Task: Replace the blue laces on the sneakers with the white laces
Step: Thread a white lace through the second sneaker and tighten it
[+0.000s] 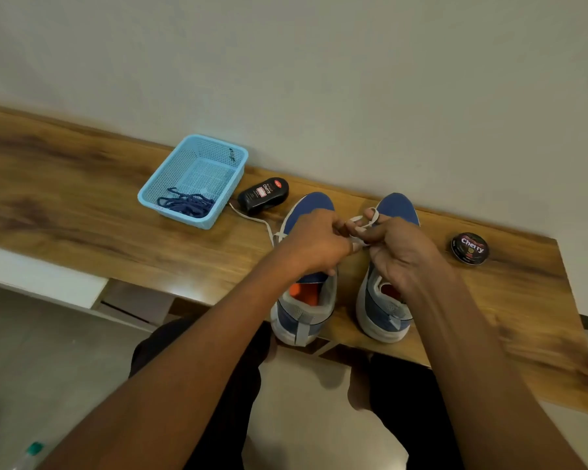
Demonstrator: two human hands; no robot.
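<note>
**Both hands pinch a white lace above the sneakers**

The left hand [314, 242] is curled, its fingers closed on the white lace [362, 225] over the left sneaker [302, 300]. The right hand [392, 249] faces it, almost touching, with the lace looped round a raised finger and gripped by the others. Both hands hang between the two toes, above the lacing area, which they hide.

A free end of the white lace trails left from the left sneaker across the bench [82, 205] towards the polish bottle [263, 195].

The right sneaker [386, 307] stands just beside its partner, toes towards the wall, heels at the near edge of the bench.

The blue laces [187, 205] lie bunched in the near corner of the basket [170, 174], left of the bottle. A round polish tin [469, 248] sits on the bench to the right of the right sneaker, apart from it.
</note>
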